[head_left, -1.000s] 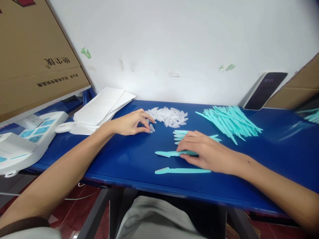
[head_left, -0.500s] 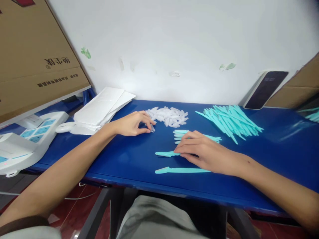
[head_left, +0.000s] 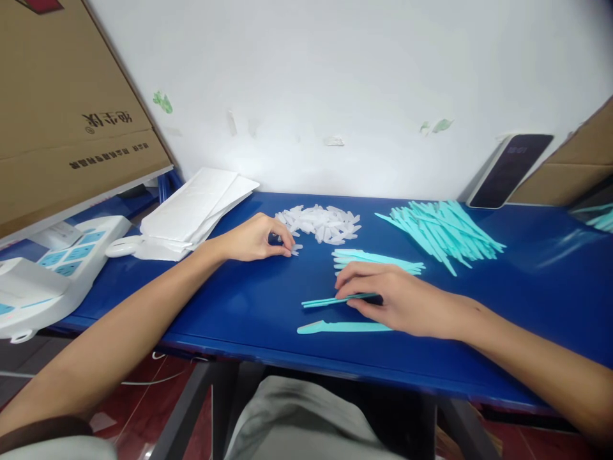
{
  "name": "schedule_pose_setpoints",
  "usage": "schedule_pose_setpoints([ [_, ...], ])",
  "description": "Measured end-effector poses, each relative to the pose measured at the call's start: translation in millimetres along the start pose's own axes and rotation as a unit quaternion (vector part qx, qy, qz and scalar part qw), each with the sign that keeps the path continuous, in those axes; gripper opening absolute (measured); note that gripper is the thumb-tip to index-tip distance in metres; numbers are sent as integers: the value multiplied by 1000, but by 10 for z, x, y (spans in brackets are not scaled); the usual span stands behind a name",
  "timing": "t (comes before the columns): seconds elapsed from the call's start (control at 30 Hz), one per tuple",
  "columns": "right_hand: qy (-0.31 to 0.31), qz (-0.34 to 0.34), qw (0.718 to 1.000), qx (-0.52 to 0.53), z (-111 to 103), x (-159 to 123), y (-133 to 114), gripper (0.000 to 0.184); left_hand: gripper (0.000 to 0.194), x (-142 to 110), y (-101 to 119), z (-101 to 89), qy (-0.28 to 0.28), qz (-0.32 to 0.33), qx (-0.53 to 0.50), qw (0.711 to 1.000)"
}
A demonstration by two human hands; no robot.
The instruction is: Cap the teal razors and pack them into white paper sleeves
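My right hand (head_left: 400, 300) grips a teal plastic razor handle (head_left: 325, 300), tipped up on its edge just above the blue table (head_left: 239, 300). Another teal handle (head_left: 342, 328) lies flat in front of it, near the table's front edge. A small row of teal handles (head_left: 378, 259) lies just behind my right hand. My left hand (head_left: 253, 237) rests on the table with its fingertips pinched on a small clear plastic cap (head_left: 294, 249) at the near edge of a pile of clear caps (head_left: 320, 223).
A large heap of teal handles (head_left: 443, 233) lies at the back right. A phone (head_left: 510, 171) leans on the wall. White flat packs (head_left: 196, 204), a white device (head_left: 52, 268) and a cardboard box (head_left: 67, 108) stand at the left.
My right hand has pinched the teal handle and tilted it up onto its edge. My left fingers have curled in, closing on a clear cap by the pile.
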State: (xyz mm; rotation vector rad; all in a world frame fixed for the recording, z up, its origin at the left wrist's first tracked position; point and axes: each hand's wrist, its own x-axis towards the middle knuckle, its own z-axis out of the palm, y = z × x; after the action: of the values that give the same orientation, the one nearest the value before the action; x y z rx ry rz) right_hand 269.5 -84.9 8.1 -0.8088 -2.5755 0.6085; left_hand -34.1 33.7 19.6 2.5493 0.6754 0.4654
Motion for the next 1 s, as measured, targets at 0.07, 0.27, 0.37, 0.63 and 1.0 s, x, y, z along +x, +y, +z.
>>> schedule_pose_setpoints([
  [0.07,7,2,1000,-4,-6,2,4,18,13,5,11,19,11,-3,-12,1000],
  [0.27,34,45,998,-22,2,-22,56,19,17,15,36,68,32,-18,-6,999],
  [0.37,56,10,998,-37,7,-27,79,25,26,19,27,75,36,-28,-2,999],
  [0.63,89,-60,992,-67,-14,-14,124,28,19,32,75,76,-3,-31,-38,999],
  [1.0,157,-47,979,-119,-46,-12,158,30,16,32,168,53,-49,-44,-16,998],
])
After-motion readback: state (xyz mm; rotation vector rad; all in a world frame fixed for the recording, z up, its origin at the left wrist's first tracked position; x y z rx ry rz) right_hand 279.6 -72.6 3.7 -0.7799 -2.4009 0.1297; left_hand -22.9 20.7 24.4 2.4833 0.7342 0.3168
